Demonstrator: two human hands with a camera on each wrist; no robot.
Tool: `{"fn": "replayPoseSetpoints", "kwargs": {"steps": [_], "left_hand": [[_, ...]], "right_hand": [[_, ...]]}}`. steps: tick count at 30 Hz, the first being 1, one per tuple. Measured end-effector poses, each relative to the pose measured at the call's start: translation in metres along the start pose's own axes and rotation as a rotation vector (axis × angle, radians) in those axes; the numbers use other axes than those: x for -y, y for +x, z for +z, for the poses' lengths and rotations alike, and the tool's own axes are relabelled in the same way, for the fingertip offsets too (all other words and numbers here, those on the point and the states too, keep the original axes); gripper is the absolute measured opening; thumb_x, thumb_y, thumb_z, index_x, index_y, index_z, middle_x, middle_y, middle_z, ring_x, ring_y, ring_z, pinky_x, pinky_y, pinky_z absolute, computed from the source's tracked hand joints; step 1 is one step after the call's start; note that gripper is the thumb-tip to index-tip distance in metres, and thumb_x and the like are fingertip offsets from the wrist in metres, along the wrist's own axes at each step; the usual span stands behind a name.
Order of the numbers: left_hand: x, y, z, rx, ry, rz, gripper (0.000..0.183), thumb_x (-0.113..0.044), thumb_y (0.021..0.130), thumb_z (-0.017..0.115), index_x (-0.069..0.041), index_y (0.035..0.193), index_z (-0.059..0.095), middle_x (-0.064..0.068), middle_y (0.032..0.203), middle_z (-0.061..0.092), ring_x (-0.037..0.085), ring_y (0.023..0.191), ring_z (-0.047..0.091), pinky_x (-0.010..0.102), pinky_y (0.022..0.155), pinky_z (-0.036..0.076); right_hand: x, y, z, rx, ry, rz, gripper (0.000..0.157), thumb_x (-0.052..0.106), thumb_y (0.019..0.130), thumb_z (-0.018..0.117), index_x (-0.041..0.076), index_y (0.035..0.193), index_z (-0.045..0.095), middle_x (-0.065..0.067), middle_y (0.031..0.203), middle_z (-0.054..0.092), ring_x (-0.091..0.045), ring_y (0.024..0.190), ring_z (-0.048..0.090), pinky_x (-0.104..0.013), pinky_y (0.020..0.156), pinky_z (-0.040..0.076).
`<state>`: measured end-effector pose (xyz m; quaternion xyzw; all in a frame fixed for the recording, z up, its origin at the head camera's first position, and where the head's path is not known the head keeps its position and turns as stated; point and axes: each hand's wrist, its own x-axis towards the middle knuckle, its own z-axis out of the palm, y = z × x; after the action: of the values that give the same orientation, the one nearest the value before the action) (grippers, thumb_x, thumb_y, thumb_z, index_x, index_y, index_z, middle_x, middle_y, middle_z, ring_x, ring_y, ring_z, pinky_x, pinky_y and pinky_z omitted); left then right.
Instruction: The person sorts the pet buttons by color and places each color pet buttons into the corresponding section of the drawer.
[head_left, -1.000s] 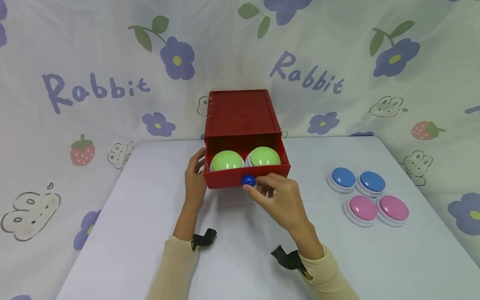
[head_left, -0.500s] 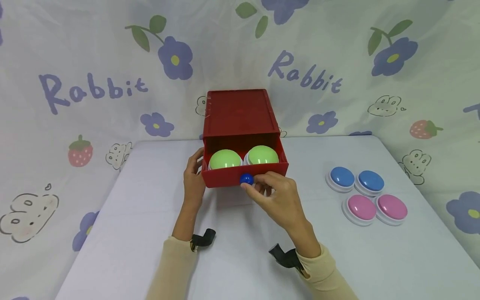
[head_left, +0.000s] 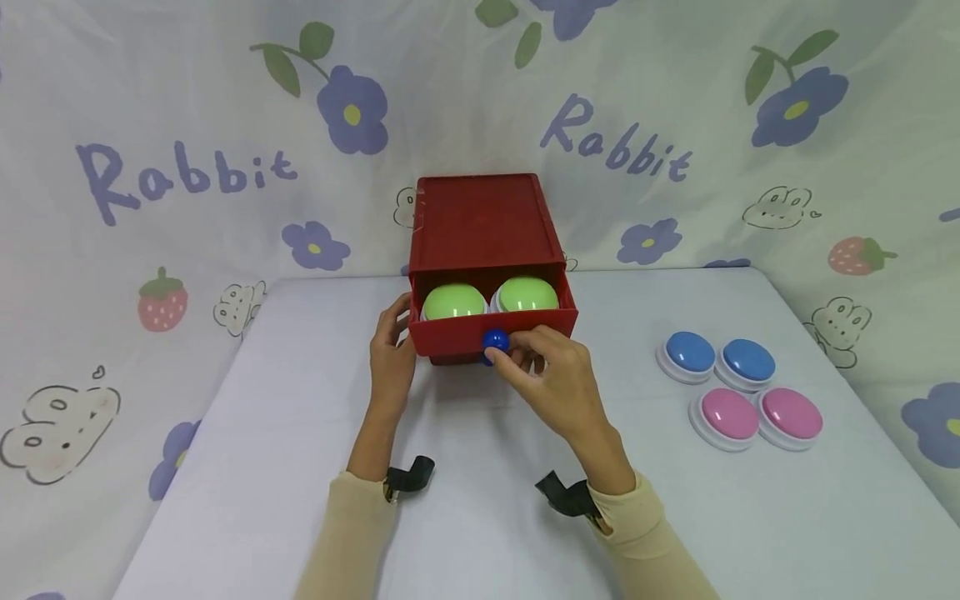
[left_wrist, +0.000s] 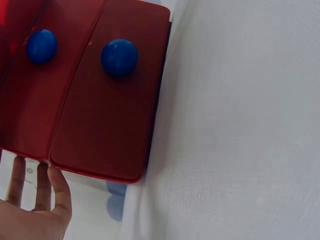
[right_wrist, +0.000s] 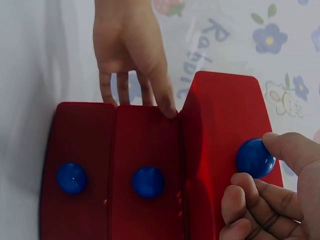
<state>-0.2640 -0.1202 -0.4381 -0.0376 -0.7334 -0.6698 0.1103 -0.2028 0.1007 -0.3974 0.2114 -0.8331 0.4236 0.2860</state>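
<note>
A red drawer cabinet (head_left: 483,221) stands at the back middle of the table, its top drawer (head_left: 446,337) pulled partly out. Two round push buttons with green domes (head_left: 454,302) and white bases sit side by side in that drawer. My right hand (head_left: 558,383) pinches the drawer's round blue knob (right_wrist: 255,158) between thumb and fingers. My left hand (head_left: 392,358) rests on the cabinet's left side, fingers extended along it and thumb at the front edge in the right wrist view. Below, two lower drawers sit closed, with blue knobs (right_wrist: 148,182) of their own.
On the right of the white table (head_left: 225,467) lie two blue push buttons (head_left: 690,352) and, nearer, two pink push buttons (head_left: 730,413). A patterned curtain (head_left: 465,92) hangs right behind the cabinet. Each wrist carries a black camera mount (head_left: 567,495).
The top drawer has slid back a little into the cabinet, my right hand moving along on its knob. A lower drawer front now shows beneath it. The left hand stays in place.
</note>
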Motion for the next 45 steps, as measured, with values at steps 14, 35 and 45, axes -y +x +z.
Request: {"fn": "replayPoseSetpoints", "kwargs": {"steps": [14,35,45], "left_hand": [[-0.001,-0.001,0.000,-0.004,-0.001,0.006,0.051,-0.031,0.099,0.063,-0.023,0.148,0.049,-0.002,0.145,0.048,0.018,0.131,0.047,0.045,0.107,0.042],[0.000,0.002,0.000,0.009,-0.028,0.036,0.052,-0.024,0.100,0.064,-0.016,0.149,0.048,0.003,0.143,0.048,0.025,0.132,0.047,0.042,0.105,0.043],[-0.001,0.004,0.001,0.013,-0.052,0.048,0.051,-0.022,0.099,0.065,-0.014,0.147,0.051,0.004,0.140,0.050,0.025,0.130,0.049,0.034,0.098,0.045]], "right_hand": [[-0.008,0.008,0.004,-0.010,0.038,-0.003,0.020,0.016,0.082,0.084,0.001,0.088,0.073,-0.002,0.076,0.062,-0.011,0.065,0.056,-0.026,0.057,0.053],[-0.021,0.023,0.011,-0.038,0.043,-0.024,0.021,0.020,0.084,0.083,0.001,0.086,0.073,-0.003,0.075,0.063,-0.010,0.063,0.055,-0.023,0.054,0.049],[-0.029,0.031,0.015,-0.044,0.026,-0.043,0.020,0.019,0.086,0.081,0.000,0.086,0.073,-0.003,0.074,0.062,-0.011,0.062,0.055,-0.024,0.055,0.051]]}}
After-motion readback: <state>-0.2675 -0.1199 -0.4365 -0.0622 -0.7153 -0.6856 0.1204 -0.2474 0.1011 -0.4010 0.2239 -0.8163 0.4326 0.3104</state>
